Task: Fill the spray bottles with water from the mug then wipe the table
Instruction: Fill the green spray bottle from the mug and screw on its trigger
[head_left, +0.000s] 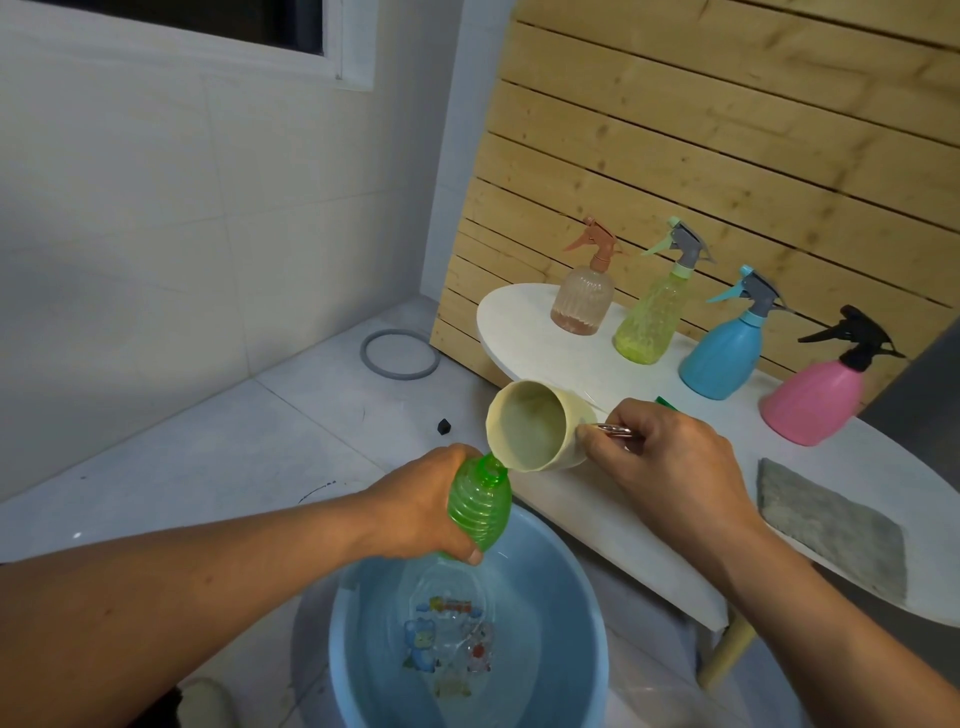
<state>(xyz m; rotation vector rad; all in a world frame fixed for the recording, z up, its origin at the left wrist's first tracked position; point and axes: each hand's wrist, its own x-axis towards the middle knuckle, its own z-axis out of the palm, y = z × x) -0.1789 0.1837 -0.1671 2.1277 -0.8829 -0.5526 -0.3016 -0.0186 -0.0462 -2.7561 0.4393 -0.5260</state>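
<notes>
Both hands busy | left hand (421, 504) grips green bottle (478, 504) over basin (582, 623) | right hand (670, 462) grips tipped mug (535, 426), lip touching bottle mouth

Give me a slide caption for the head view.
Right hand tips mug into green bottle held by left hand over basin.

- green ribbed bottle (479, 506): cap off, tilted, above blue basin
- cream mug (535, 426): tipped, lip at bottle mouth
- peach (583, 296), yellow-green (649, 317), blue (724, 358), pink (813, 400) spray bottles: upright, capped, row on white table (597, 509)
- grey cloth (831, 525): flat, table's near end
</notes>
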